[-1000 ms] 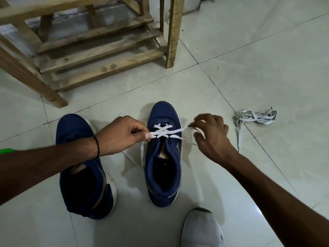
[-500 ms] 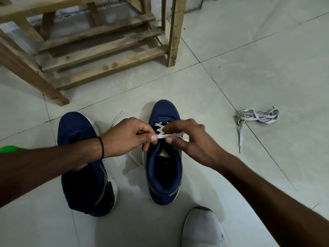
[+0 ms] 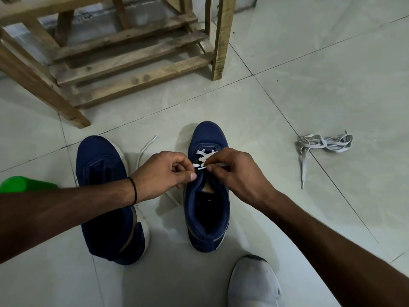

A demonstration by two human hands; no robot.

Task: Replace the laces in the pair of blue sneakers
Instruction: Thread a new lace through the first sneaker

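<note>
— Where do we have the sneaker (image 3: 208, 209)?
— On the floor (image 3: 332, 74) in front of us, toe away, heel toward us. The lace (image 3: 202, 155), white, crosses the eyelets nearest the toe; below them the tongue shows.

— And our hands?
— Both are over the sneaker's throat. Our left hand (image 3: 164, 176) comes in from the sneaker's left, its fingers (image 3: 181, 161) curled, with thumb and forefinger pinching the lace near a white tip. Our right hand (image 3: 234, 173) comes in from the sneaker's right, its fingers (image 3: 215, 156) curled down and pinching the same lace just beside the left hand's hold. The two hands are almost touching.

— Does anything trail off?
— A loose end (image 3: 141, 151) of white lace lies on the floor left of the sneaker, its tip beyond our left hand.

— The second sneaker (image 3: 104, 173)?
— Just left of the sneaker, toe the same way. Our left forearm crosses it, a black band (image 3: 134, 193) on the wrist.

— What else do we see?
— Grey laces (image 3: 325, 144) lie in a loose tangle well right of the sneaker. A wooden frame (image 3: 132, 63) stands beyond its toe, to the left. A green thing (image 3: 20, 185) shows far left, past the second sneaker. A grey foot (image 3: 254, 282) sits near the heel, to its right; we cannot tell whether it is in a sock or a shoe.
</note>
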